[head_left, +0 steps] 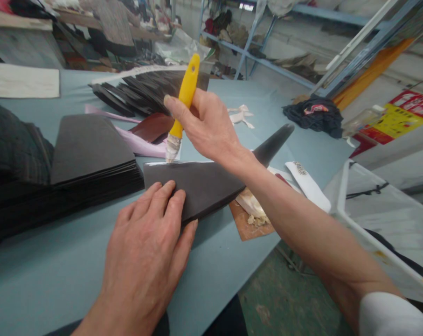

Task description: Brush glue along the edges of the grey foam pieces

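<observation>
My right hand (211, 121) grips a yellow-handled paintbrush (186, 91), its white-coated bristles touching the far edge of a dark grey tapered panel (204, 186). A thin white line runs along that edge. My left hand (151, 233) lies over the panel's near left part, fingers stretched on its top and the thumb along the near edge. Whether the panel is one sheet or several is hard to tell. Left of it sits a thick stack of similar dark sheets (92, 149). Pink strips (141, 142) and a brown piece (155, 127) lie behind.
Under my right forearm are a brown board (244, 224) with a whitish lump and a white strip (307, 186). Fanned dark pieces (137, 93) lie at the back. A white bin (344, 196) stands right of the blue-grey table (74, 270); a person (113, 23) sits beyond.
</observation>
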